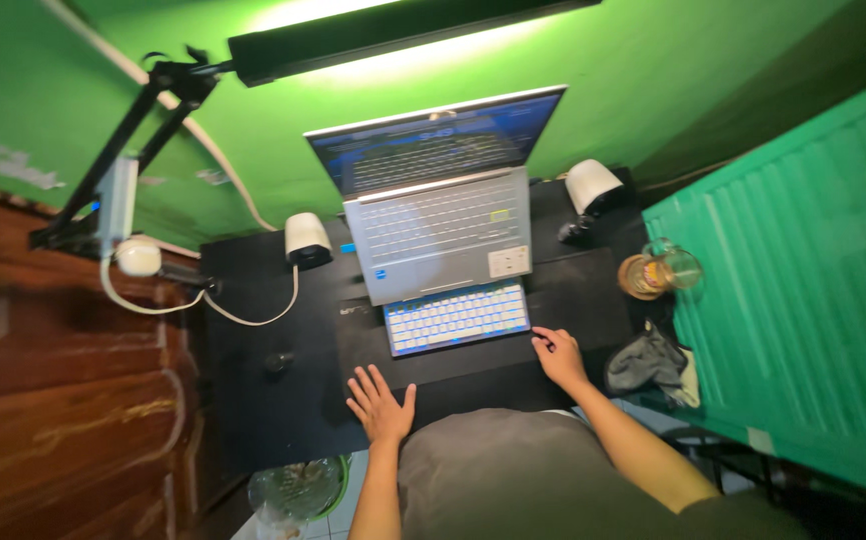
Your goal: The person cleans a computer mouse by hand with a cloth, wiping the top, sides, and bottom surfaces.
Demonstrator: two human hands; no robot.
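Black desk [253,400]; keyboard [458,318] half hidden under laptop [443,235].

One laptop [440,190], one keyboard [458,317], two white speakers [307,240] [593,186], one glass mug [661,269], one grey cloth [648,362]

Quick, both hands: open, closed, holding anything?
Left hand: open, fingers spread flat on the black desk mat, holding nothing.
Right hand: open, empty, resting beside the small keyboard.
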